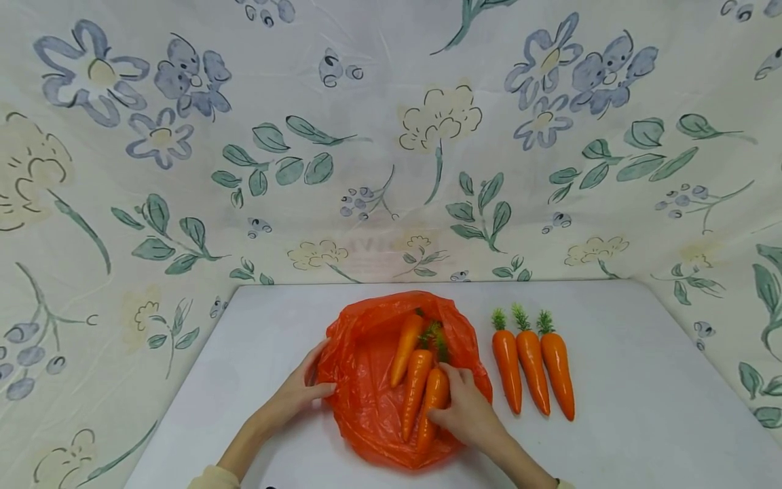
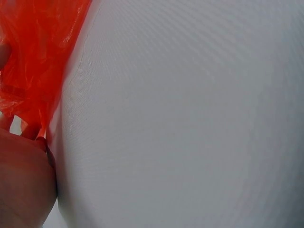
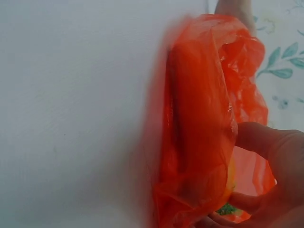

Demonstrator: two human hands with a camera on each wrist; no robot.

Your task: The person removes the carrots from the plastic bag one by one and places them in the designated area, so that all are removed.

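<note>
A thin red plastic bag (image 1: 371, 384) lies spread with its mouth facing up, several orange carrots inside. My left hand (image 1: 298, 392) holds the bag's left side, its thumb on the near part of the rim. In the left wrist view the hand (image 2: 26, 183) is partly cut off beside the red film (image 2: 45, 42). Inside the bag, my right hand (image 1: 469, 412) grips the nearest carrot (image 1: 436, 388) between thumb and fingers. Beside it lie another carrot (image 1: 417, 388) and one farther back (image 1: 406, 346). Red film hides much of the carrots in the right wrist view.
Three carrots with green tops, a left one (image 1: 506, 370), a middle one (image 1: 533, 372) and a right one (image 1: 558, 375), lie in a row right of the bag on the white table (image 1: 635, 380). Floral cloth (image 1: 391, 142) stands behind and along both sides.
</note>
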